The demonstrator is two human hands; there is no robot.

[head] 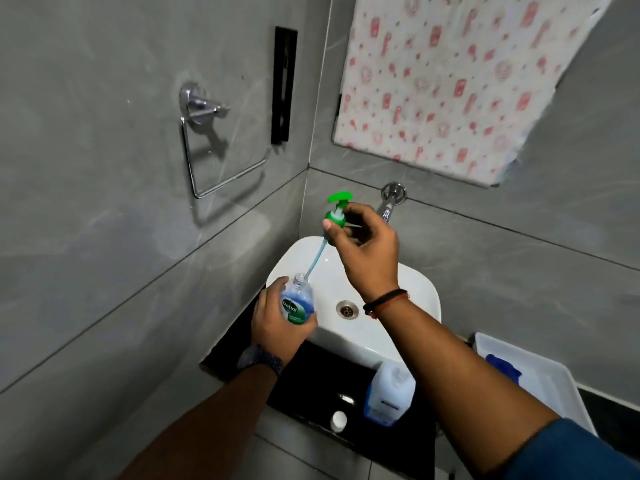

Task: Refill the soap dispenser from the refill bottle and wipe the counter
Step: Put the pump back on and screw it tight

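Your left hand is wrapped around the dispenser, holding it over the left edge of the sink, its neck open. Your right hand pinches the green pump by its collar, the tube's tip just at the neck. The dispenser looks like thin, light plastic, so grip it at the waist without squeezing; soap film may make it slick. The pump tube is bendy and may drip, so keep it over the sink. The refill bottle stands uncapped on the black desk, its cap beside it. It looks heavier, so take it by the body.
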